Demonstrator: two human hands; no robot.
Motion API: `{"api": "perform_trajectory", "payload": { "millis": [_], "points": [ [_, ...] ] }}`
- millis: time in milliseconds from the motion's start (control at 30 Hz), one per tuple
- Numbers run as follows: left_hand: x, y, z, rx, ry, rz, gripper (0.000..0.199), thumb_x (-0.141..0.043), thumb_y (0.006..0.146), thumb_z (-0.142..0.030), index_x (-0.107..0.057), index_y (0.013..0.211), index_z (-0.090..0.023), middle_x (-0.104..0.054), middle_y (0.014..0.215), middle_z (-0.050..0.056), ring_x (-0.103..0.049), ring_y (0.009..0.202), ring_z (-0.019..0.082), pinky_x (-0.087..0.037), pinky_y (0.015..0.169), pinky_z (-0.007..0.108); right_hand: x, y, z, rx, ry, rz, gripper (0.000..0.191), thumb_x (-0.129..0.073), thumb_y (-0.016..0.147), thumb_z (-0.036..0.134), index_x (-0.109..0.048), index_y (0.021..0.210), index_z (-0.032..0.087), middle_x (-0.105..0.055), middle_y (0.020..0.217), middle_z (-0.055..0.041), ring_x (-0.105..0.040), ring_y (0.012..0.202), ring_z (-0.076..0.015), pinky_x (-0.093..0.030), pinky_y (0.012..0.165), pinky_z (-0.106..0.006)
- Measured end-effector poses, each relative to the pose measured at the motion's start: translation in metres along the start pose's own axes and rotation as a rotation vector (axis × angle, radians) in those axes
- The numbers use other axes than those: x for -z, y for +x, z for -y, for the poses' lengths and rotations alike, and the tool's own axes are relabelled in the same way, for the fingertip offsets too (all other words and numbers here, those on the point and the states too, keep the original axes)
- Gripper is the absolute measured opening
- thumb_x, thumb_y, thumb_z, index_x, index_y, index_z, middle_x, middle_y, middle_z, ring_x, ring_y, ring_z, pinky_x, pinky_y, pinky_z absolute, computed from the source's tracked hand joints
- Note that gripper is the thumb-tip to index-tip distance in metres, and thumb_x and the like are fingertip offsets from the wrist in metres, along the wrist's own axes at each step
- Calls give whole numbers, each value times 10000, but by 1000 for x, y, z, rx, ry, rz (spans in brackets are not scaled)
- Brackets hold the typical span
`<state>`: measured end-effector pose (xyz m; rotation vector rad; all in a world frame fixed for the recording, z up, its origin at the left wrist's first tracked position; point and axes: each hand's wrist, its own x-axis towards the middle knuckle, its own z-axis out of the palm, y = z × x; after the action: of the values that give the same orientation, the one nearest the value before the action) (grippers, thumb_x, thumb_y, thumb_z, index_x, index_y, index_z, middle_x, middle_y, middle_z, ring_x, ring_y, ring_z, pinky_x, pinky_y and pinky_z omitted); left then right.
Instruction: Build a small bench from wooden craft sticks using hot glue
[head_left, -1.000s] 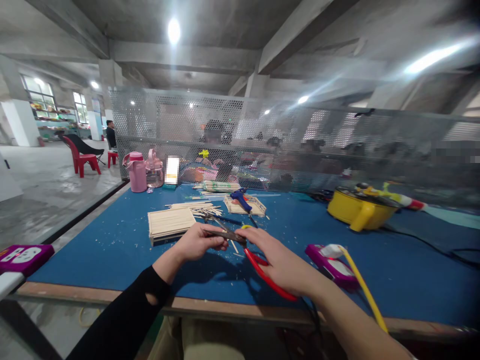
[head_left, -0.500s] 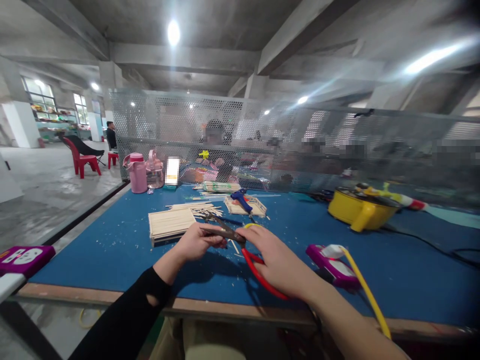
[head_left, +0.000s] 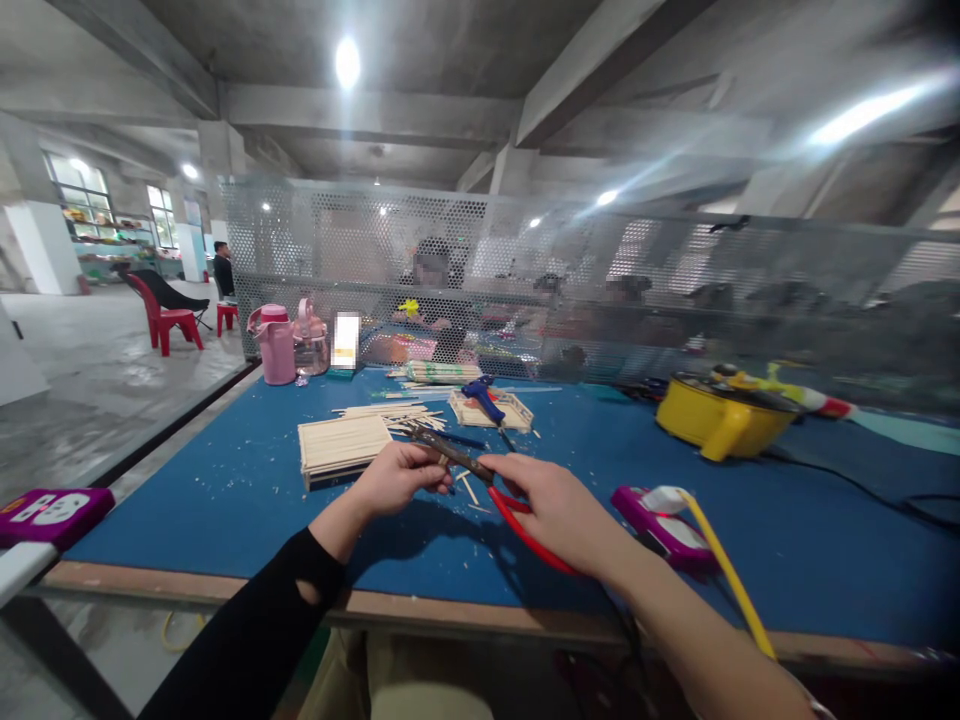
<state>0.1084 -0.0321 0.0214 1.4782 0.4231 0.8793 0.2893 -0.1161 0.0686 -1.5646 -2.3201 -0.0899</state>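
My right hand (head_left: 559,508) grips a pair of red-handled scissors (head_left: 459,456), whose dark blades point away to the left and look closed. My left hand (head_left: 397,480) is pinched just below the blades, on what looks like a short pale wooden stick (head_left: 443,462), mostly hidden by the fingers. Behind my left hand sits a box-like piece made of wooden sticks (head_left: 343,445). Loose wooden sticks (head_left: 397,413) lie beyond it. A blue glue gun (head_left: 486,400) rests on a small stick frame (head_left: 516,412), and cut stick bits (head_left: 469,488) lie under the scissors.
A yellow pot (head_left: 701,415) stands at the right, nearer than the perforated metal screen (head_left: 315,250). Purple power strips (head_left: 667,530) lie at right and far left, one with a yellow cable. A pink flask (head_left: 276,345) stands at back left. People sit behind the screen.
The scissor blades, spread apart before, have come together. My left hand has shifted slightly, and its fingers sit a little lower against the blades.
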Motion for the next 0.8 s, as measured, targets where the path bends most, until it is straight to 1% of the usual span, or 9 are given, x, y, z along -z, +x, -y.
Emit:
{"api": "perform_trajectory", "payload": {
  "millis": [100,167,333,500,667,800],
  "points": [
    [-1,1,-1,-4,-14,-20,287,-694,592,-380,-620,635,-105,-591,620,37,-541,572,115,-417,602,257,-2,3,-3,-12,46,11,392,-457,749,177,-522,1135,206,-594,1101,-83,-570,956,-211,-459,800,-338],
    [-1,1,0,-2,6,-35,290,-685,607,-386,-624,638,-103,-587,607,37,-532,566,111,-404,592,250,-3,5,-4,14,58,-5,410,-464,735,160,-511,1141,196,-574,1129,-91,-549,995,-211,-445,834,-343],
    [1,1,2,-54,53,-17,236,-666,645,-337,-644,702,-109,-577,597,24,-499,560,99,-388,586,239,-5,4,-1,83,7,-41,403,-469,717,134,-512,1117,174,-575,1085,-107,-521,1002,-225,-418,865,-371],
    [0,-1,1,-97,107,-13,210,-638,677,-316,-646,671,-106,-562,584,24,-483,563,97,-386,579,232,-5,2,0,88,-31,-63,411,-490,724,156,-507,1133,186,-568,1071,-112,-498,1017,-240,-397,874,-402],
    [0,-1,4,-62,114,-50,201,-671,638,-307,-659,679,-111,-578,582,23,-511,563,107,-410,589,242,-8,1,-2,90,-29,-82,406,-496,727,163,-522,1130,208,-584,1050,-98,-514,999,-230,-396,870,-389],
    [-1,1,6,-28,63,-46,238,-708,591,-331,-658,656,-108,-576,564,17,-518,548,104,-418,584,243,-10,1,0,73,20,-80,379,-483,726,170,-547,1095,227,-614,1030,-77,-559,936,-209,-434,804,-341]
  ]
}}
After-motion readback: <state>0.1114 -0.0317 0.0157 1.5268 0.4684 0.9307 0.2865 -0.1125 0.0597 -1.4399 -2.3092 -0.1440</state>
